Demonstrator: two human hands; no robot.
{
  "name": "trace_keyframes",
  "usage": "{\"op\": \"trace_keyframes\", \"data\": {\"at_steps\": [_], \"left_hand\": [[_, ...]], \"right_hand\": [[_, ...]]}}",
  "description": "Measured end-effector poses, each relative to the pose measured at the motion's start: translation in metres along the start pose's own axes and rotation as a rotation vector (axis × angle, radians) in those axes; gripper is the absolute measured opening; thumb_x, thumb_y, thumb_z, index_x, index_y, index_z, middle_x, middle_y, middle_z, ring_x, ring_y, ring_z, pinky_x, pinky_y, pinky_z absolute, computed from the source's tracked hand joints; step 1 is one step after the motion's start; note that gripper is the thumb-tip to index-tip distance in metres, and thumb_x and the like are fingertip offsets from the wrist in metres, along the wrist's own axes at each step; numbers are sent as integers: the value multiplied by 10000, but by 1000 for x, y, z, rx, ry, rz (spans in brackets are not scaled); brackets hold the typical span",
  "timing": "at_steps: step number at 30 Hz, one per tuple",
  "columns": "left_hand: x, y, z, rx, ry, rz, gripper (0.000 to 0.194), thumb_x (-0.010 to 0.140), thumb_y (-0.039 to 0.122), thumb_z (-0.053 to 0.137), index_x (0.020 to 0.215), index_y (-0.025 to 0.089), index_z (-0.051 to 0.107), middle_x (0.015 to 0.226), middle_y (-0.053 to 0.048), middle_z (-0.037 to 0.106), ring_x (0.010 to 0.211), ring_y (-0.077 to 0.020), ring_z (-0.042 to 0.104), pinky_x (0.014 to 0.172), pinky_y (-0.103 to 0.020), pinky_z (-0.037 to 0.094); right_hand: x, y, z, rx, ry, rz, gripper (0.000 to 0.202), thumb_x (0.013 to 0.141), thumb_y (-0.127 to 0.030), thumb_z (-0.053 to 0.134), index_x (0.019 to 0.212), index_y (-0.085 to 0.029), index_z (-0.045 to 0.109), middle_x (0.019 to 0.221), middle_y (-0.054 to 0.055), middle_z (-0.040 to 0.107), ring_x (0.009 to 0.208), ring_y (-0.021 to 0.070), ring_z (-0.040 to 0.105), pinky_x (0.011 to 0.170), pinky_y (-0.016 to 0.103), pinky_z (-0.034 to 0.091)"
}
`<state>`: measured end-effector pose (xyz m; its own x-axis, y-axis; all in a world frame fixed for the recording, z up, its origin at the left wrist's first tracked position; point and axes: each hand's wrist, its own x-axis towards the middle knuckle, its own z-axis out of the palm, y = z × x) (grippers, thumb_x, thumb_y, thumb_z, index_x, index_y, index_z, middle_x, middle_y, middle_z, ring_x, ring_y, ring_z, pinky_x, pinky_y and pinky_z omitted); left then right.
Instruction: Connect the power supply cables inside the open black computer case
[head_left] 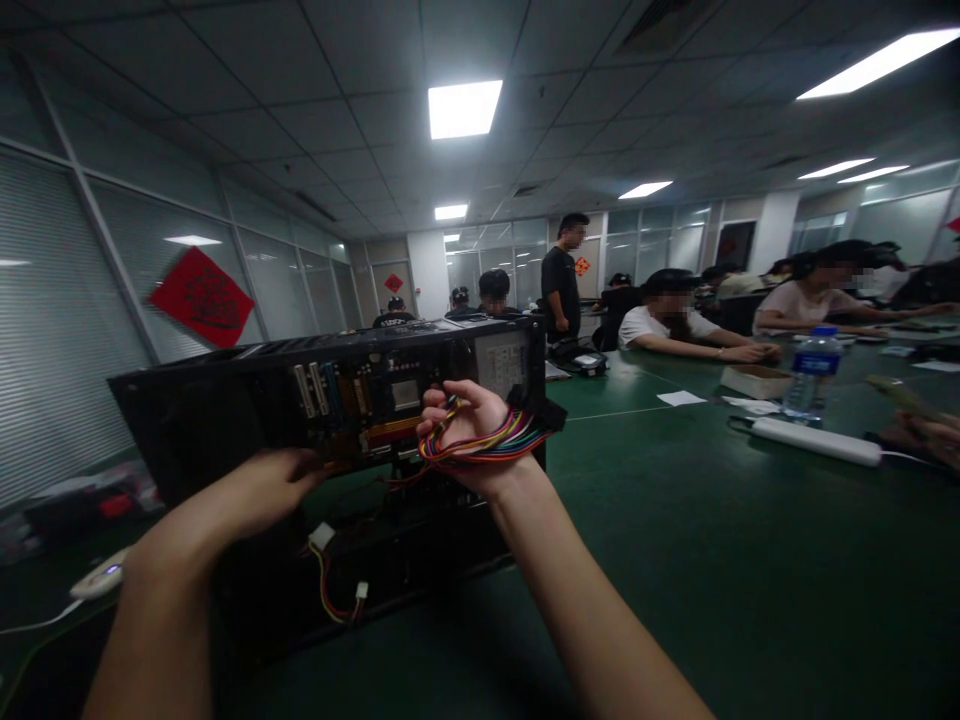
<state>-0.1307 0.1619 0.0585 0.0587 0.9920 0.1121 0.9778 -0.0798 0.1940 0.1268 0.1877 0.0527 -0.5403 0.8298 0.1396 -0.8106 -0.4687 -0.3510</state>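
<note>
An open black computer case (217, 400) stands on the green table, with its motherboard (390, 390) and a labelled power supply (501, 362) showing. My right hand (472, 425) is closed round a bundle of coloured cables (487, 450) at the case's right end. The fingers of my left hand (281, 485) are blurred and partly hidden near the lower edge of the motherboard; what they touch cannot be made out. Two white connectors (322, 537) on thin red, yellow and black wires hang at the lower part of the case.
To the right on the green table (637, 520) are a water bottle (814, 375), a white power strip (817, 441), a small box (755, 381) and papers (681, 398). A white device (101, 575) lies at the left. Several people sit farther back; one person (564, 280) stands.
</note>
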Motion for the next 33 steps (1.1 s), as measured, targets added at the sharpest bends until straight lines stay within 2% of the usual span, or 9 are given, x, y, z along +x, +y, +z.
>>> {"op": "trace_keyframes", "data": {"at_steps": [4, 8, 16, 19, 23, 25, 27, 30, 33], "left_hand": [[-11, 16, 2, -73, -121, 124, 560, 786, 523, 595, 1266, 241, 656, 1303, -40, 665, 1161, -233, 634, 1003, -294, 492], [-19, 22, 7, 4, -285, 7, 641, 627, 395, 732, 1249, 256, 667, 1259, -45, 684, 1120, -264, 649, 942, -301, 520], [4, 26, 30, 4, -494, 16, 618, 523, 275, 759, 1137, 225, 719, 1090, -46, 742, 960, -255, 686, 794, -285, 527], [7, 29, 32, 37, -499, -6, 510, 560, 303, 713, 1063, 222, 744, 1007, -41, 759, 895, -249, 693, 707, -278, 516], [-2, 26, 16, -1, -392, -20, 340, 661, 311, 562, 921, 216, 761, 875, -31, 760, 801, -219, 690, 617, -255, 484], [-8, 23, 8, -36, -370, -15, 340, 675, 334, 567, 925, 204, 757, 872, -36, 757, 803, -216, 690, 629, -255, 492], [-12, 19, 5, -50, -399, -1, 390, 653, 372, 636, 985, 203, 752, 923, -38, 758, 843, -221, 695, 679, -262, 510], [-11, 11, 12, 3, -435, -35, 525, 556, 331, 737, 1065, 203, 736, 1011, -51, 755, 908, -239, 695, 746, -275, 519], [-6, 0, 22, 79, -432, -142, 540, 488, 273, 754, 1022, 197, 746, 975, -66, 760, 897, -263, 693, 695, -282, 514]], "right_hand": [[2, 4, -2, -29, -1, 14, 160, 901, -150, 408, 748, -192, 430, 612, -46, 487, 449, 78, 437, 486, 217, 453], [2, 2, -4, -21, -14, 13, 136, 882, -145, 432, 755, -195, 427, 623, -49, 487, 455, 77, 427, 498, 220, 463], [2, 2, -2, -40, 12, 3, 156, 902, -159, 403, 750, -189, 424, 623, -47, 479, 443, 72, 416, 491, 218, 450], [2, 3, -2, -40, 13, 7, 162, 909, -166, 397, 751, -187, 427, 625, -47, 476, 447, 71, 418, 492, 217, 452], [2, 2, -4, -29, -3, 10, 145, 896, -156, 419, 755, -191, 431, 625, -46, 487, 450, 75, 428, 500, 221, 466], [2, 2, -5, -39, -6, 12, 140, 893, -159, 428, 757, -191, 438, 624, -43, 495, 457, 80, 441, 498, 226, 474], [4, 4, -5, -52, 3, 9, 146, 897, -160, 425, 755, -187, 445, 624, -42, 497, 456, 79, 444, 491, 226, 473], [6, 8, -5, -61, 20, 10, 166, 909, -161, 406, 748, -180, 445, 621, -43, 489, 444, 70, 431, 478, 215, 459], [6, 8, -5, -56, 11, 16, 172, 913, -166, 405, 744, -181, 439, 619, -44, 484, 444, 69, 426, 481, 215, 459]]}}
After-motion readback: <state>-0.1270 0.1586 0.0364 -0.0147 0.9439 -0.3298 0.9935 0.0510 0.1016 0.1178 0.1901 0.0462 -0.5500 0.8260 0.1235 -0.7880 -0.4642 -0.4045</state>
